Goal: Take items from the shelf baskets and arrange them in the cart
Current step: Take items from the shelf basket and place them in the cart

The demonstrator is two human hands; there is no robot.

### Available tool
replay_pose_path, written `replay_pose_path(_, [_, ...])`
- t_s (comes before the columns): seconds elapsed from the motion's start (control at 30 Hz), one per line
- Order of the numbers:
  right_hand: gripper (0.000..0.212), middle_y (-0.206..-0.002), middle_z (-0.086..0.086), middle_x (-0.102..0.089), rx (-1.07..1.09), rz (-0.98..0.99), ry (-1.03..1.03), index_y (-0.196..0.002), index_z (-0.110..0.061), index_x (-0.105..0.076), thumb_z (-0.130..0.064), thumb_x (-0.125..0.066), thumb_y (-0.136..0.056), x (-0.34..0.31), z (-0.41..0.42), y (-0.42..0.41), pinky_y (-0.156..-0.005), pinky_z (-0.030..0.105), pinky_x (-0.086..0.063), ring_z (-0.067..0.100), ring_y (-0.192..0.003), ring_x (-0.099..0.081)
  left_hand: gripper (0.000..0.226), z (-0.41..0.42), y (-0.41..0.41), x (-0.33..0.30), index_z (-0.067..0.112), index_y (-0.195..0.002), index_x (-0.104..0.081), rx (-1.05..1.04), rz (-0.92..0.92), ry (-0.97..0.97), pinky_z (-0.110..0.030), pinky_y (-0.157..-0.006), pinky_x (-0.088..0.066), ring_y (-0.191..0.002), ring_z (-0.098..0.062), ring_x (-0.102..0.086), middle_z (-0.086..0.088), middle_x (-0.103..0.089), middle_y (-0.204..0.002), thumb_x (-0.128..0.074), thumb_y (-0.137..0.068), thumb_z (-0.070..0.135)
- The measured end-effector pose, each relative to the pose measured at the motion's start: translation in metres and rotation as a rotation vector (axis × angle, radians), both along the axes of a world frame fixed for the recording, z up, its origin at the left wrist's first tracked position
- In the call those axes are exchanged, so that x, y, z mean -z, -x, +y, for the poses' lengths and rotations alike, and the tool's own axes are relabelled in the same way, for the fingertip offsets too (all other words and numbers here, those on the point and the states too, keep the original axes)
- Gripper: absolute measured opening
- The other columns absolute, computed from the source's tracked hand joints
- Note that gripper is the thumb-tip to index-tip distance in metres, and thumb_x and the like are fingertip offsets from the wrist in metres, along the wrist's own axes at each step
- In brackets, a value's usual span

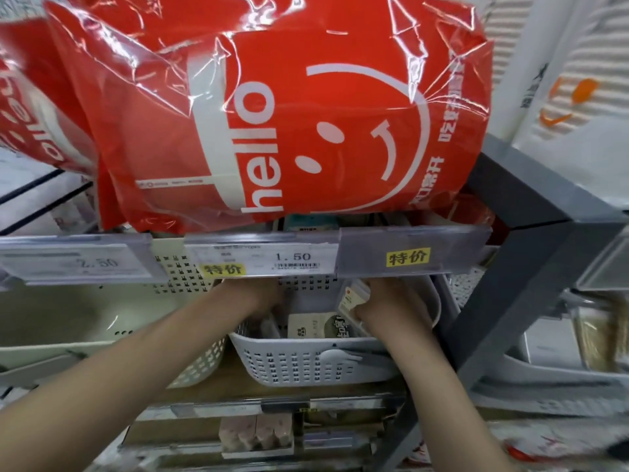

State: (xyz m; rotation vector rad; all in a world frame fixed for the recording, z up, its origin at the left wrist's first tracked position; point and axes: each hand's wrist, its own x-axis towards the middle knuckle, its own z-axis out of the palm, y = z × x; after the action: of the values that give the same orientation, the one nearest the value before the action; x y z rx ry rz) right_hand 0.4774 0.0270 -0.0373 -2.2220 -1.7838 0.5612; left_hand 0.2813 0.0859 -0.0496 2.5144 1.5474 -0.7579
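A small flat white packet with a red label (pixel 354 299) is pinched in the right hand (pixel 383 306) above the grey perforated plastic basket (pixel 306 364) (mid-shelf). It seems light, stiff, best held by its edges. The left hand (pixel 262 296) reaches in, fingers hidden.

We reach into the grey basket (pixel 306 362) through a low slot under the price rail (pixel 258 257), which hides our knuckles. Above, the red package (pixel 272 114) overhangs the shelf edge. The cream basket (pixel 102 321) stands just beside on the left and the slanted grey frame post (pixel 531 287) closes the right side. Small packs (pixel 311 325) crowd the basket floor between our wrists.
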Motion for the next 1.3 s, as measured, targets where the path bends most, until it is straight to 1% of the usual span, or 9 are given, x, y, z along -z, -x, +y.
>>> replay_pose_path(0.23, [0.029, -0.113, 0.007, -0.063, 0.048, 0.113, -0.116, -0.119, -0.02, -0.053, -0.02, -0.057, -0.09, -0.003, -0.003, 0.003, -0.066, 0.029, -0.04, 0.03, -0.098, -0.062, 0.029, 0.006, 0.017, -0.013, 0.021, -0.117, -0.056, 0.018, -0.159, -0.117, -0.032, -0.097, -0.042, -0.113, -0.02, -0.052, -0.002, -0.055, -0.128, -0.054, -0.09, 0.012])
replay_pose_path(0.37, [0.033, -0.12, 0.006, -0.061, -0.013, 0.105, -0.227, -0.121, -0.021, -0.052, -0.025, -0.06, -0.089, -0.004, -0.007, 0.005, -0.069, 0.029, -0.04, 0.03, -0.104, -0.061, 0.012, -0.004, 0.029, -0.027, 0.02, -0.102, -0.055, -0.05, -0.396, -0.164, -0.025, -0.083, -0.041, -0.1, -0.018, -0.054, 0.003, -0.057, -0.108, -0.059, -0.09, 0.02])
replay_pose_path(0.47, [0.033, -0.119, 0.007, -0.061, -0.016, 0.103, -0.269, -0.12, -0.018, -0.052, -0.025, -0.061, -0.089, -0.004, -0.007, 0.005, -0.068, 0.029, -0.039, 0.03, -0.101, -0.062, 0.032, -0.02, 0.032, -0.034, 0.017, -0.12, -0.054, -0.14, -0.621, -0.139, -0.024, -0.088, -0.042, -0.109, -0.013, -0.053, 0.007, -0.056, -0.117, -0.061, -0.09, 0.025])
replay_pose_path(0.53, [0.029, -0.115, 0.008, -0.063, -0.016, 0.102, -0.308, -0.116, -0.017, -0.053, -0.024, -0.061, -0.089, -0.003, -0.007, 0.005, -0.068, 0.028, -0.038, 0.03, -0.1, -0.061, 0.036, -0.035, 0.032, -0.034, 0.027, -0.123, -0.053, -0.196, -0.765, -0.169, -0.008, -0.075, -0.036, -0.106, -0.003, -0.049, 0.019, -0.052, -0.116, -0.063, -0.089, 0.032])
replay_pose_path(0.73, [0.007, -0.071, -0.002, -0.053, -0.078, 0.091, -0.5, -0.086, -0.015, -0.055, -0.021, -0.06, -0.088, -0.005, -0.013, 0.007, -0.053, 0.028, -0.032, 0.023, -0.07, -0.055, 0.022, -0.088, 0.027, -0.027, 0.037, -0.102, -0.06, -0.172, -1.056, -0.488, -0.012, -0.076, -0.043, -0.092, 0.01, -0.054, 0.031, -0.057, -0.097, -0.069, -0.082, 0.039])
replay_pose_path(0.83, [0.01, -0.086, 0.001, -0.065, -0.257, 0.25, -0.612, -0.098, -0.014, -0.067, -0.015, -0.064, -0.088, -0.002, -0.019, 0.009, -0.065, 0.028, -0.044, 0.016, -0.079, -0.055, 0.031, -0.114, 0.028, -0.026, 0.031, -0.107, -0.061, -0.176, -1.186, -0.62, -0.01, -0.083, -0.042, -0.099, 0.007, -0.056, 0.025, -0.06, -0.105, -0.066, -0.08, 0.046])
replay_pose_path(1.03, [0.038, -0.101, -0.012, -0.056, -0.437, 0.534, -0.734, -0.111, -0.029, -0.064, -0.007, -0.073, -0.081, -0.002, -0.039, 0.018, -0.086, -0.004, -0.028, -0.004, -0.1, -0.05, 0.027, -0.181, 0.042, -0.023, 0.037, -0.103, -0.063, -0.368, -1.377, -0.78, -0.01, -0.084, -0.045, -0.1, 0.002, -0.061, 0.02, -0.066, -0.103, -0.065, -0.077, 0.043])
replay_pose_path(1.13, [0.051, -0.109, -0.014, -0.059, -0.581, 0.586, -0.789, -0.113, -0.033, -0.059, -0.001, -0.076, -0.077, -0.008, -0.047, 0.031, -0.091, -0.001, -0.029, -0.018, -0.108, -0.044, 0.022, -0.214, 0.056, -0.015, 0.04, -0.096, -0.066, -0.583, -1.521, -0.837, -0.014, -0.074, -0.05, -0.089, -0.004, -0.065, 0.014, -0.07, -0.097, -0.071, -0.075, 0.043])
replay_pose_path(1.3, [0.054, -0.114, -0.027, -0.057, -0.818, 0.65, -0.787, -0.12, -0.038, -0.054, -0.013, -0.076, -0.077, -0.005, -0.078, 0.07, -0.096, 0.005, -0.032, -0.011, -0.11, -0.048, 0.014, -0.263, 0.077, 0.007, 0.035, -0.087, -0.07, -0.898, -1.675, -0.975, -0.011, -0.055, -0.049, -0.072, -0.005, -0.066, 0.007, -0.072, -0.087, -0.066, -0.077, 0.025])
